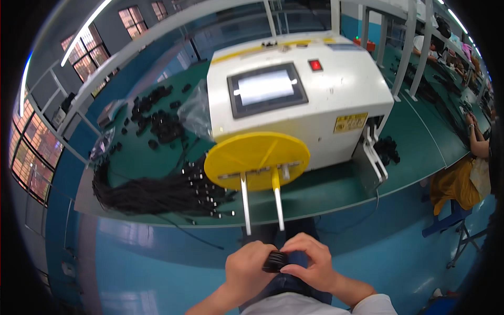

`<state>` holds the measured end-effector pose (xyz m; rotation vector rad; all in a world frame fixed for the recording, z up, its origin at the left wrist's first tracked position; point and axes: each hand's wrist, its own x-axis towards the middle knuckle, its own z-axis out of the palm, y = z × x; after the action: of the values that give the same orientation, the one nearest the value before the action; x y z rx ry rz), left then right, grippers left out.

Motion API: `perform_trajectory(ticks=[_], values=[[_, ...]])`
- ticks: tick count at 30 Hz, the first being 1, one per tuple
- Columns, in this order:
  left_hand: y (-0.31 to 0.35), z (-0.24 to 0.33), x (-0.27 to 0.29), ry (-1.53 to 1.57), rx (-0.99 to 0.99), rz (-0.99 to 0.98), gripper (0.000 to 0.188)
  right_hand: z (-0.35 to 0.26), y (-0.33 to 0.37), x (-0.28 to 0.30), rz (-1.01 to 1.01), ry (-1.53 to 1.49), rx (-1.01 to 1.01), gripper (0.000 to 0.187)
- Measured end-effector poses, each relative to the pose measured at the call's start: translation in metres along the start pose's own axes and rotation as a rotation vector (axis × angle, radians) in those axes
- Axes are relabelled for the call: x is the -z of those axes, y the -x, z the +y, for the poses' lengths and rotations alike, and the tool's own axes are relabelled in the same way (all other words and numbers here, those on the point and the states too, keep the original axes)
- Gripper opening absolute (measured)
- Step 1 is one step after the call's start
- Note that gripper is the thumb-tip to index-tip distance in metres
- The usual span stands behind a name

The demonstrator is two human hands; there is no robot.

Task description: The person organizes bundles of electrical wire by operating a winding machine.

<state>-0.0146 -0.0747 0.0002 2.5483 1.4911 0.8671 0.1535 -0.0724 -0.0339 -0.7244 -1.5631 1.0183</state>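
Observation:
In front of my body, below the table edge, a small black coil of cable (275, 261) is held between both hands. My left hand (247, 269) is closed around its left side. The fingers and thumb of my right hand (311, 261) pinch it from the right. Just beyond my hands, two metal prongs (245, 205) stick out from a yellow disc (257, 157) on the front of a white machine (320, 94); no cable is on them. The machine carries a lit screen (266, 86) and a red switch (315, 65).
A bundle of long black cables (147, 194) with shiny plug ends lies left on the green table (415, 152). Behind it are black coils (163, 125) and a clear plastic bag (197, 113). More black coils (387, 151) sit right of the machine. Another person (472, 168) sits at far right.

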Motion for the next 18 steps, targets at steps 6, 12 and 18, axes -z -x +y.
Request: perform_trajectory(ticks=[6,12,18], values=[[0.023,-0.021,-0.034,1.479,0.820,-0.444,0.017,0.020,-0.005,0.005,-0.104,-0.060,-0.163,0.028],[0.033,-0.018,-0.042,1.610,0.857,-0.477,0.017,0.015,-0.006,-0.009,-0.326,-0.275,-0.519,0.035],[0.035,-0.022,-0.042,1.597,0.803,-0.542,0.016,0.022,-0.001,-0.018,-0.384,-0.183,-0.572,0.041]])
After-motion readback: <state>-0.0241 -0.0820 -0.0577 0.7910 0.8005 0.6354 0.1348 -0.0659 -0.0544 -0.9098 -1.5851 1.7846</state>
